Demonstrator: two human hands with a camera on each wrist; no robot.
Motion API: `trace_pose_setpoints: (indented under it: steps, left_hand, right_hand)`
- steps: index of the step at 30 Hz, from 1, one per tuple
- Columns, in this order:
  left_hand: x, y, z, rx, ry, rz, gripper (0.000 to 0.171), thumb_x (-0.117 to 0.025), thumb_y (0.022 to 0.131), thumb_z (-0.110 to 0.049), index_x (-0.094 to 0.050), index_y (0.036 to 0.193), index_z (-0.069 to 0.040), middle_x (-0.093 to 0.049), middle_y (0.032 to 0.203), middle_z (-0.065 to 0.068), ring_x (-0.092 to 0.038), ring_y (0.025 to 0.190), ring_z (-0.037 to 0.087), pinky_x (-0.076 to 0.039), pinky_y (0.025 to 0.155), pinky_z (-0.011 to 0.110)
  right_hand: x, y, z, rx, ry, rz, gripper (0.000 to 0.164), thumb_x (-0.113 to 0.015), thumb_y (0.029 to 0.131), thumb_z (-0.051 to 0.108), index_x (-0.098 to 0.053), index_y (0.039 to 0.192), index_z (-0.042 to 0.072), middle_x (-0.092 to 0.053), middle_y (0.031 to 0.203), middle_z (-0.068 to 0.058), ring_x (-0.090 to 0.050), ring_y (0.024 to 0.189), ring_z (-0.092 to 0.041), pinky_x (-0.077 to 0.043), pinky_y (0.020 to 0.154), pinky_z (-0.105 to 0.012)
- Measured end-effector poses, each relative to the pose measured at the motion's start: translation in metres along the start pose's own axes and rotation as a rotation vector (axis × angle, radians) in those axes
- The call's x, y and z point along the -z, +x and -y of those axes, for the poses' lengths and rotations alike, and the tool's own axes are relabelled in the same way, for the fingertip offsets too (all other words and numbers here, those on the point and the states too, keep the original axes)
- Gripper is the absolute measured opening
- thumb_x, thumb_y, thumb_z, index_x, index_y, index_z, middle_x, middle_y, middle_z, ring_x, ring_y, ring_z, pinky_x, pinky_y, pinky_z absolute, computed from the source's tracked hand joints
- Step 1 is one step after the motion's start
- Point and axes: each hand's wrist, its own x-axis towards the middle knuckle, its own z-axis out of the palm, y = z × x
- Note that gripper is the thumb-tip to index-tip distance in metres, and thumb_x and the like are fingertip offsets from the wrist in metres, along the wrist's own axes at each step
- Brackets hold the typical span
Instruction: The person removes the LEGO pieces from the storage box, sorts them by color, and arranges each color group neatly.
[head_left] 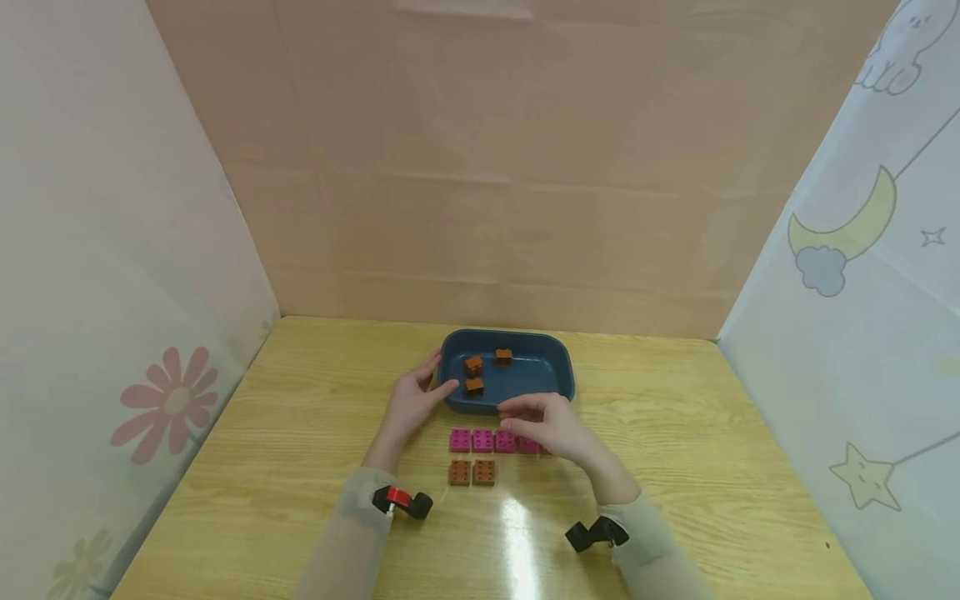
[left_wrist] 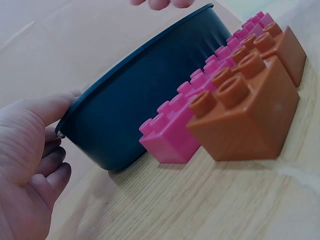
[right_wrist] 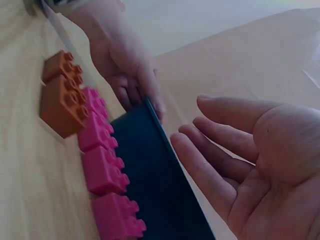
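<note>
My left hand point(head_left: 411, 402) grips the left end of a dark blue tray point(head_left: 532, 379), its thumb over the rim and its fingers outside, as the left wrist view shows. Inside the tray lie three orange-brown toy bricks point(head_left: 503, 357), toward the left and back. My right hand point(head_left: 553, 423) hovers by the tray's near rim with fingers loosely bent; the right wrist view shows nothing between thumb and fingers. Below that hand runs a row of pink toy bricks point(head_left: 483, 441), its right part partly hidden. Two orange-brown bricks point(head_left: 472, 472) stand side by side in front of the row's left end.
A light wooden table point(head_left: 315, 467) carries everything. Behind it hangs a plain pinkish-beige sheet point(head_left: 480, 208), and printed white sheets point(head_left: 847, 350) flank both sides. Each forearm wears a black camera mount point(head_left: 597, 534) at the wrist.
</note>
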Motion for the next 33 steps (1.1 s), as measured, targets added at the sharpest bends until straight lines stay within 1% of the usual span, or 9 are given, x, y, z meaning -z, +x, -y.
trace_pose_setpoints:
  steps: [3, 8, 12, 17, 22, 24, 29, 33]
  left_hand:
    - [0.0, 0.0, 0.001, -0.001, 0.006, 0.004, 0.079, -0.083, 0.097, -0.029, -0.046, 0.159, 0.0, -0.041, 0.168, 0.005, -0.034, 0.157, 0.024, -0.036, 0.124, 0.037]
    - [-0.002, 0.0, 0.0, 0.001, 0.004, 0.007, 0.078, -0.082, 0.098, -0.028, -0.045, 0.16, 0.0, -0.04, 0.168, 0.006, -0.033, 0.157, 0.025, -0.035, 0.124, 0.038]
    - [-0.003, -0.001, -0.001, 0.004, -0.006, 0.005, 0.076, -0.082, 0.099, -0.026, -0.044, 0.16, 0.001, -0.04, 0.169, 0.007, -0.033, 0.158, 0.025, -0.034, 0.125, 0.038]
    - [-0.002, -0.001, -0.003, 0.01, -0.007, -0.005, 0.076, -0.082, 0.098, -0.025, -0.045, 0.16, 0.0, -0.04, 0.169, 0.006, -0.033, 0.158, 0.024, -0.035, 0.125, 0.038]
    - [-0.001, -0.001, -0.004, 0.015, -0.002, -0.009, 0.076, -0.082, 0.098, -0.023, -0.045, 0.16, 0.0, -0.041, 0.169, 0.007, -0.033, 0.158, 0.025, -0.035, 0.125, 0.039]
    - [-0.002, -0.001, -0.005, 0.019, -0.006, -0.008, 0.075, -0.082, 0.098, -0.023, -0.045, 0.16, 0.001, -0.04, 0.169, 0.006, -0.033, 0.158, 0.024, -0.035, 0.125, 0.038]
    - [-0.002, -0.001, -0.005, 0.016, -0.021, -0.007, 0.073, -0.081, 0.099, -0.019, -0.045, 0.159, 0.002, -0.04, 0.169, 0.007, -0.033, 0.158, 0.024, -0.035, 0.125, 0.038]
    - [-0.002, 0.0, -0.004, 0.007, -0.016, -0.008, 0.071, -0.08, 0.1, -0.017, -0.045, 0.159, 0.002, -0.04, 0.169, 0.008, -0.033, 0.158, 0.025, -0.034, 0.125, 0.04]
  right_hand:
    - [0.008, 0.007, -0.001, -0.023, 0.021, -0.017, 0.038, -0.076, 0.103, 0.025, -0.074, 0.133, 0.002, -0.076, 0.125, -0.015, -0.075, 0.108, -0.02, -0.063, 0.089, -0.03]
    - [0.016, 0.015, -0.003, -0.066, 0.016, -0.047, 0.039, -0.076, 0.103, 0.027, -0.074, 0.134, 0.005, -0.076, 0.127, -0.008, -0.073, 0.112, -0.02, -0.062, 0.094, -0.035]
    - [0.02, 0.023, -0.005, -0.09, 0.028, -0.038, 0.042, -0.076, 0.103, 0.027, -0.072, 0.137, 0.003, -0.075, 0.128, -0.009, -0.072, 0.115, -0.022, -0.06, 0.099, -0.042]
    - [0.023, 0.039, -0.009, -0.093, 0.051, -0.02, 0.045, -0.075, 0.104, 0.029, -0.07, 0.139, 0.001, -0.073, 0.132, -0.013, -0.073, 0.115, -0.029, -0.061, 0.099, -0.047]
    - [0.024, 0.057, -0.014, -0.126, 0.079, -0.034, 0.046, -0.074, 0.104, 0.031, -0.07, 0.14, 0.003, -0.072, 0.135, -0.01, -0.074, 0.114, -0.034, -0.061, 0.1, -0.047]
    - [0.024, 0.063, -0.017, -0.149, 0.073, -0.043, 0.046, -0.074, 0.104, 0.032, -0.071, 0.14, 0.004, -0.071, 0.136, -0.009, -0.074, 0.113, -0.032, -0.061, 0.1, -0.046]
    - [0.021, 0.079, -0.023, -0.192, 0.089, -0.05, 0.044, -0.076, 0.103, 0.027, -0.071, 0.139, 0.002, -0.069, 0.138, -0.012, -0.074, 0.114, -0.028, -0.062, 0.099, -0.043]
    - [0.016, 0.09, -0.027, -0.2, 0.096, -0.045, 0.039, -0.076, 0.103, 0.023, -0.073, 0.136, 0.003, -0.068, 0.139, -0.014, -0.073, 0.114, -0.028, -0.062, 0.098, -0.04]
